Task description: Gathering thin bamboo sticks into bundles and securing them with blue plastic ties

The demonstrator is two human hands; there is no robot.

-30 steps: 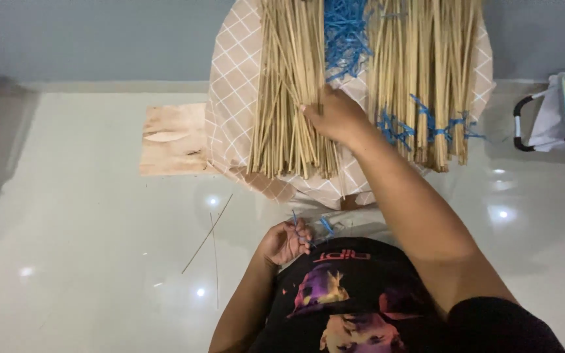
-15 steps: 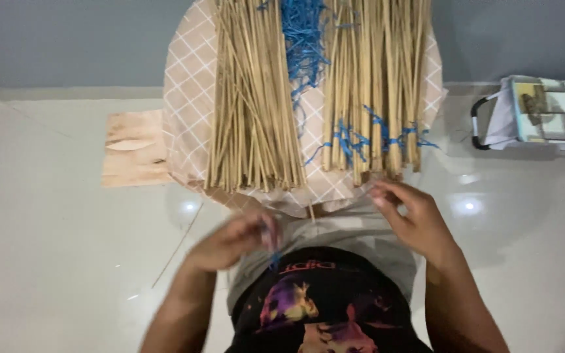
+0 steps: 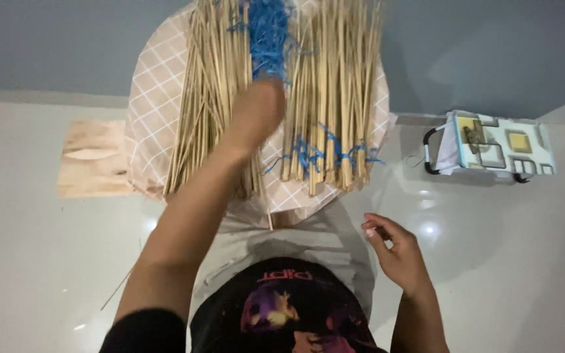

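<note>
Stiff straw-coloured sticks (image 3: 214, 98) under left hand (image 3: 256, 111), frayed blue string (image 3: 268, 33) beside.

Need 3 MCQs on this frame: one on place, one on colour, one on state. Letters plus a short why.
1. Where is the left hand?
A. Reaching up between the two stick bundles
B. Resting on the floor
C. On the bag

2. What colour is the string between the sticks?
A. Red
B. Blue
C. Green

3. How is the right hand?
A. Gripping a bundle of sticks
B. Flat on the table
C. Raised off the table, fingers loosely curled, no bundle in it

Answers:
1 A: the forearm stretches over the table and the hand ends at the blue string between the bundles.
2 B: the tuft at the top and the ties on the right bundle are bright blue.
3 C: it hangs over the floor near the lap, apart from the sticks.
</note>
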